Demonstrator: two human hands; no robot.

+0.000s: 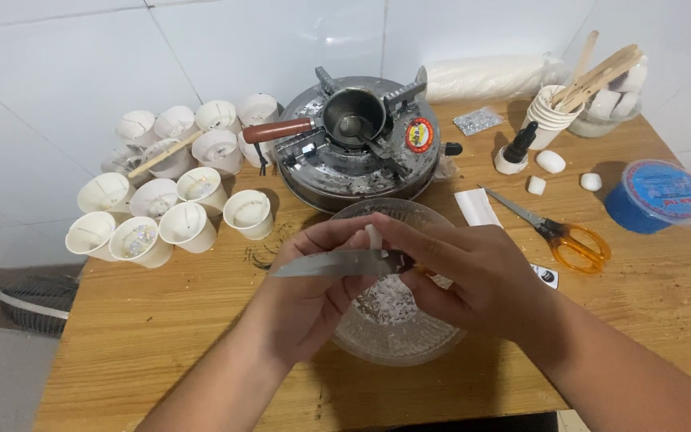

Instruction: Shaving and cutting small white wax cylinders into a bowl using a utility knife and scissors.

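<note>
A wooden table (161, 336) fills the view, set against a white tiled wall (65, 64). At the back of the table sits a round metal stove (337, 164) with a small metal pot (353, 116) on its burner, the pot's brown handle (276, 130) pointing left. To the left of the stove stands a cluster of white paper cups (189, 226), some with wicks or white filling inside, and a wooden stick (163, 154) lies across a few of them. At the right edge is a blue round tub (656, 196), and behind it a stack of cups holding wooden sticks (549, 112).

In front of the stove is a clear glass bowl (393, 336) with white shavings at its bottom. Both hands are directly above this bowl. The left hand (313, 296) is closed around a small white wax piece (373, 237), pinching it between thumb and fingertips. The right hand (473, 276) grips a knife (329, 264) by its handle, the blade lying flat and pointing left, its edge touching the wax piece where the two hands meet.

Orange-handled scissors (557, 232) lie just right of the bowl beside a white paper strip (476, 208). Further back are a small dark-capped bottle (515, 150) and a few white wax lumps (551, 162).
</note>
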